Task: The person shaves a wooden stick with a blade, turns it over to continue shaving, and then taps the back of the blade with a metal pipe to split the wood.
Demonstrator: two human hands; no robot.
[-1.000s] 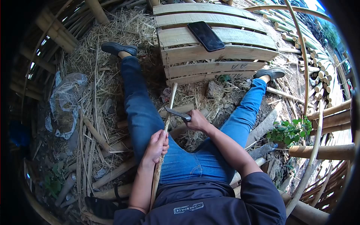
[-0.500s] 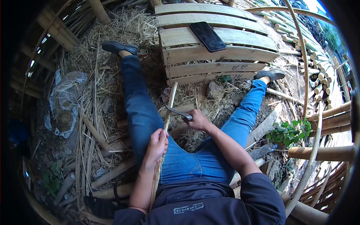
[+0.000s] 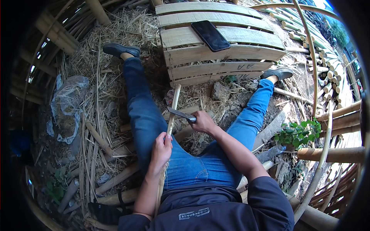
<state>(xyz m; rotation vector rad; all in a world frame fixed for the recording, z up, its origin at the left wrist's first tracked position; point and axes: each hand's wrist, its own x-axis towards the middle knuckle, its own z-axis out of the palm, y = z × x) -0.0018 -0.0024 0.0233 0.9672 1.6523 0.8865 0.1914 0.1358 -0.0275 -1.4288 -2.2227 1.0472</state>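
Note:
My left hand (image 3: 160, 152) is closed round a long bamboo strip (image 3: 175, 101), with the thumb lying along it. The strip runs from beside my body up between my legs, its far end near the wooden crate. In my right hand (image 3: 203, 122) is the handle of a knife (image 3: 181, 114). Its blade lies across the strip a little beyond my left hand and points left. The blade appears to touch the strip.
A slatted wooden crate (image 3: 185, 56) stands ahead, with a phone (image 3: 211, 35) on top. Straw and bamboo scraps cover the ground. Crumpled plastic (image 3: 69, 106) lies at left. Cut bamboo poles (image 3: 329, 73) are stacked at right, near a leafy plant (image 3: 298, 133).
The knife has shifted slightly left, and its blade shows broader than before. My left hand keeps its grip on the strip. The whole view has moved a little.

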